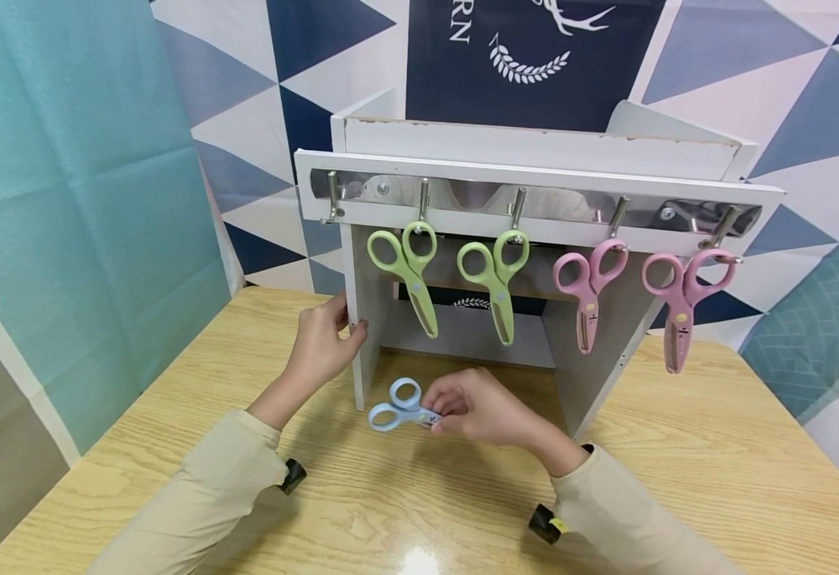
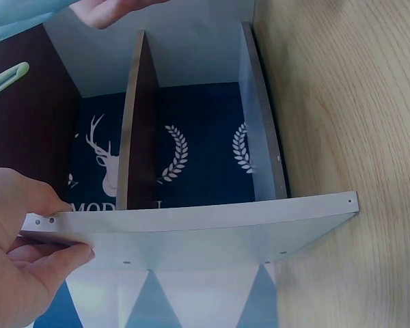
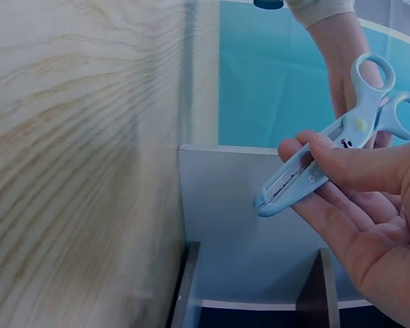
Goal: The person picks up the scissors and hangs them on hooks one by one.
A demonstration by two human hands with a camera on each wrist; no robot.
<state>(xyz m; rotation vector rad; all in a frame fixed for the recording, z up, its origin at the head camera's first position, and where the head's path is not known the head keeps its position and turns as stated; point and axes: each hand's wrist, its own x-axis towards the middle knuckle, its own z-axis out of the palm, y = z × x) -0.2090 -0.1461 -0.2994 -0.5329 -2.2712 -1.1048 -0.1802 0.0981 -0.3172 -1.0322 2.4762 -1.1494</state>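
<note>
Blue scissors [image 1: 406, 409] are pinched by the blades between the thumb and fingers of my right hand [image 1: 480, 406], handle loops pointing left in the head view. The right wrist view shows the scissors [image 3: 314, 154] with their rounded tip toward the lower left. My left hand [image 1: 322, 339] grips the front edge of the white rack's left side panel [image 1: 362, 319]; in the left wrist view its thumb and fingers lie on both faces of the panel [image 2: 191, 217]. Above my hands, two green scissors [image 1: 419, 279] and two pink scissors [image 1: 591, 295] hang by their loops from hooks.
A metal hook strip [image 1: 469, 196] runs along the rack's top front. Its leftmost hook [image 1: 333, 196] carries nothing. The rack stands on a wooden table [image 1: 362, 511], before a triangle-patterned backdrop [image 1: 239, 104], with a teal cloth [image 1: 96, 200] at the left.
</note>
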